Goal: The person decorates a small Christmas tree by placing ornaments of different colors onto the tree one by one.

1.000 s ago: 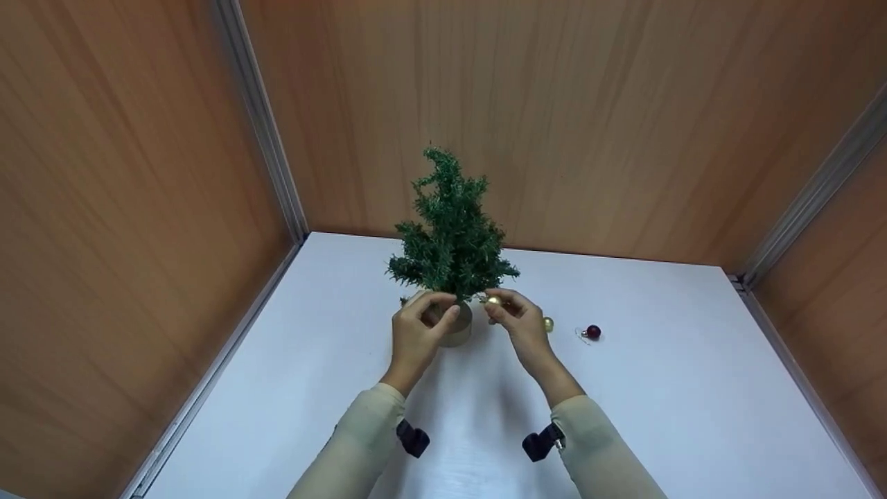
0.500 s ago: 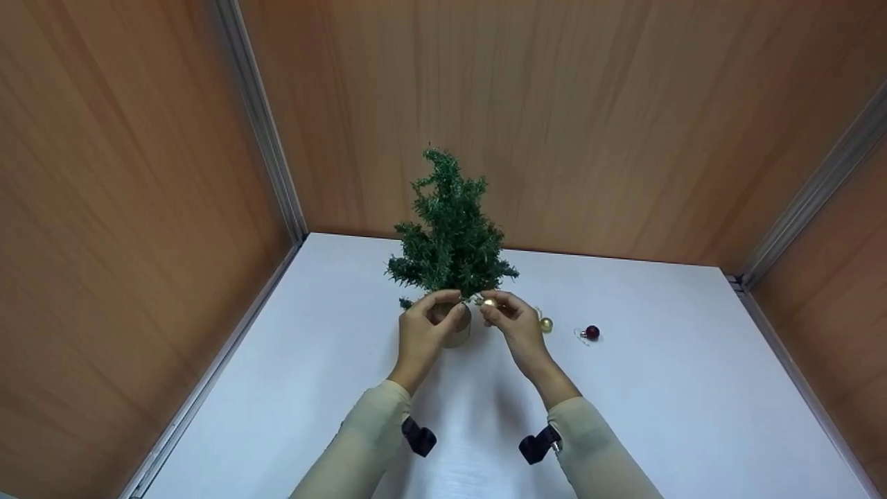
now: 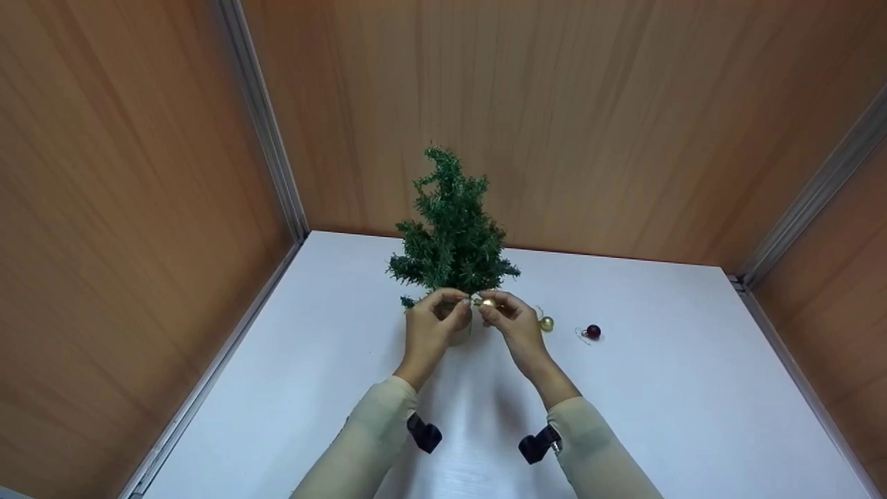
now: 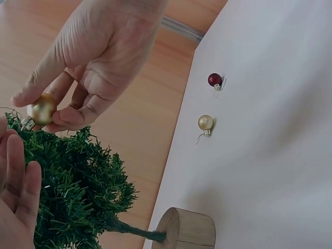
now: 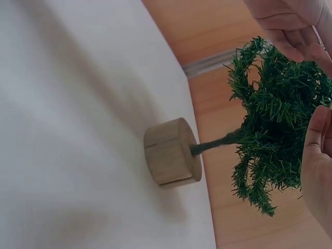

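A small green artificial Christmas tree [image 3: 450,222] stands upright on a round wooden base [image 5: 168,153]. In front of its lower branches, my right hand [image 3: 516,326] pinches a gold bauble [image 4: 43,109] between thumb and fingers. The bauble's metal cap points left, toward my left hand [image 3: 429,333]. My left thumb and index finger come together at the thin wire hook [image 4: 9,109] on the cap; the wire's end is hidden by these fingertips. In the right wrist view the bauble is mostly out of frame.
On the white table [image 3: 658,388], right of my right hand, lie a second gold bauble [image 3: 547,324] and a dark red bauble [image 3: 593,332], each with a wire hook. Wood-grain panels [image 3: 554,125] stand behind and at both sides.
My left hand has moved right, its thumb and index finger closing at the bauble's hook. My right hand has shifted slightly left with the gold bauble. The tree stays put.
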`<action>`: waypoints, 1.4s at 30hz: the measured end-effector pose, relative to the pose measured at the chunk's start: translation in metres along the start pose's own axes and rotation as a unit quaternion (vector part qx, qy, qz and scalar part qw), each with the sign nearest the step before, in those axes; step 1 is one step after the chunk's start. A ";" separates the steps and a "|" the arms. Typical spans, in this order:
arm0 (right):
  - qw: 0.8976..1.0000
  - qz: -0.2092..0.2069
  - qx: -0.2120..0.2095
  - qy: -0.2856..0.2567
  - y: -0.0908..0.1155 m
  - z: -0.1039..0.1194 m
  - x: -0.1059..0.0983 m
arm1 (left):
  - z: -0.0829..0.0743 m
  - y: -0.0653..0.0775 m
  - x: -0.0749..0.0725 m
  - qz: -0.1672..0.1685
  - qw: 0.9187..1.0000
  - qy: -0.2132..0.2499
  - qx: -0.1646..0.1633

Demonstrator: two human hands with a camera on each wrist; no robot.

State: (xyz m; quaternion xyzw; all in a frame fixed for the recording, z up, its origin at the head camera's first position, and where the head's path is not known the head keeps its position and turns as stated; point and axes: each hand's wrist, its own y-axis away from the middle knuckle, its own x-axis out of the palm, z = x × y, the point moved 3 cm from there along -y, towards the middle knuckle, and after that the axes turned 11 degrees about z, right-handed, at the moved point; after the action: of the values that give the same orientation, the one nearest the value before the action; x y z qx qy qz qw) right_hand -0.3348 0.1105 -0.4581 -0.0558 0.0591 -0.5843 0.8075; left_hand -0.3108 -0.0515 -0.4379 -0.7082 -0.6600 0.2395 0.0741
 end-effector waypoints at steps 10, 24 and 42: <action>1.000 0.010 0.011 -0.015 0.002 0.007 0.002 | -0.002 0.001 0.001 0.002 1.000 -0.004 -0.008; 1.000 0.011 0.007 -0.023 0.013 0.029 0.009 | 0.002 0.002 0.000 -0.002 1.000 -0.002 -0.006; 0.999 0.014 0.010 -0.032 0.013 0.027 0.009 | 0.002 0.003 0.000 -0.009 1.000 -0.020 -0.007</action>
State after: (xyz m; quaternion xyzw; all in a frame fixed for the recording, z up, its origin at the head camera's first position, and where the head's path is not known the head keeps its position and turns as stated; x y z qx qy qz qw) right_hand -0.3151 0.1065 -0.4338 -0.0660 0.0281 -0.5716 0.8174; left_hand -0.3087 -0.0525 -0.4409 -0.6981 -0.6691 0.2484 0.0579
